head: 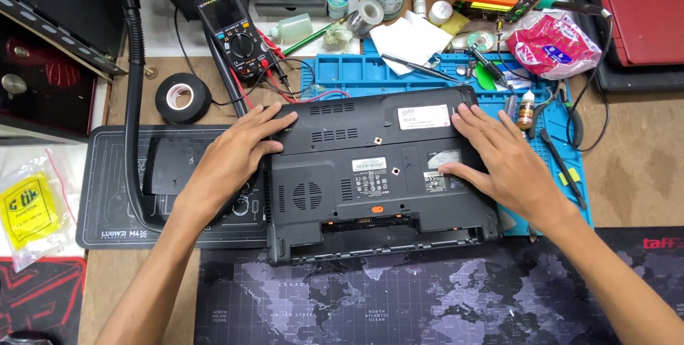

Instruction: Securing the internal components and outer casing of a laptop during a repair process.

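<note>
A black laptop [370, 174] lies upside down in the middle of the bench, its underside with vents and white labels facing up and its battery bay empty along the near edge. My left hand [239, 149] rests flat on the laptop's far left corner, fingers spread over the edge. My right hand [495, 156] lies flat on the right side of the underside, fingertips near the far right corner and thumb by a label. Neither hand holds anything.
A blue silicone work mat [356, 74] lies under and behind the laptop. A black multimeter [235, 31] with red and black leads, a roll of black tape [183, 97], tweezers [413, 67], a small glue bottle [526, 110], a pink bag [556, 42], a black mat [114, 195], and a world-map desk mat [399, 302] surround it.
</note>
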